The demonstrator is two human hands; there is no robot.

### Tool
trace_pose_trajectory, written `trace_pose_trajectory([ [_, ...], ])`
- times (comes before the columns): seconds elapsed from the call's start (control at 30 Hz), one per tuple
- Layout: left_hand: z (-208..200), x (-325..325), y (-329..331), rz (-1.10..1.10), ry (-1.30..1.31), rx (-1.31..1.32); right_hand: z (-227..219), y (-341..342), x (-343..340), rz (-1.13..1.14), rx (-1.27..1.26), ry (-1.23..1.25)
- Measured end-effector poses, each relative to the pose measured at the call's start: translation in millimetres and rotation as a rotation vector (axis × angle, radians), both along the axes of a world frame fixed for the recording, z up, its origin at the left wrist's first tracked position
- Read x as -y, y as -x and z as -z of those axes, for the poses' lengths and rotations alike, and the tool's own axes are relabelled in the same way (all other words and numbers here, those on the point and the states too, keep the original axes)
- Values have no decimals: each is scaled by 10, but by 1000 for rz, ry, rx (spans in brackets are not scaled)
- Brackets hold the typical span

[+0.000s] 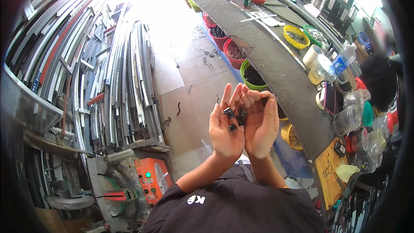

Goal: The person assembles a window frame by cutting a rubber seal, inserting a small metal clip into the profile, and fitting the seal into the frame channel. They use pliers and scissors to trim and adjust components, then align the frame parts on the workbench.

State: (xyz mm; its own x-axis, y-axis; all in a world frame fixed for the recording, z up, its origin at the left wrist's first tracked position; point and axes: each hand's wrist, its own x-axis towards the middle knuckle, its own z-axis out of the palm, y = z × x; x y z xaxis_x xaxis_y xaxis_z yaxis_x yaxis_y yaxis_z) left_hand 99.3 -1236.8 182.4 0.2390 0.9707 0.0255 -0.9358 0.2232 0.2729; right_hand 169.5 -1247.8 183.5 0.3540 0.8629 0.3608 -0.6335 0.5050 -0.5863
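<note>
Left hand cupped with right hand, small black parts jumbled, no common axis

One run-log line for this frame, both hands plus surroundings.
left hand: open, cupping small black parts | right hand: open, cupped alongside | workbench right | metal profiles left
</note>
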Motion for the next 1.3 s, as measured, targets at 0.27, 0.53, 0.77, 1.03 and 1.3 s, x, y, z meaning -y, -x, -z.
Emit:
trace_pose_trajectory([
  [0.27,823,-809,-38,73,239,182,188,-167,-744,13,397,57],
  [0.53,2746,-1687,454,349,879,470,411,-2703,-2537,44,628,433],
  [0.77,3108,-2882,735,158,995,537,618,-6587,-4671,1060,138,744],
  [1.03,2923,-4220,1072,-139,776,431,1065,-7194,-4783,1245,1732,1754],
  [1.3,3174,-5768,945,60,1009,287,1119,-7126,-4809,1162,1623,1711],
])
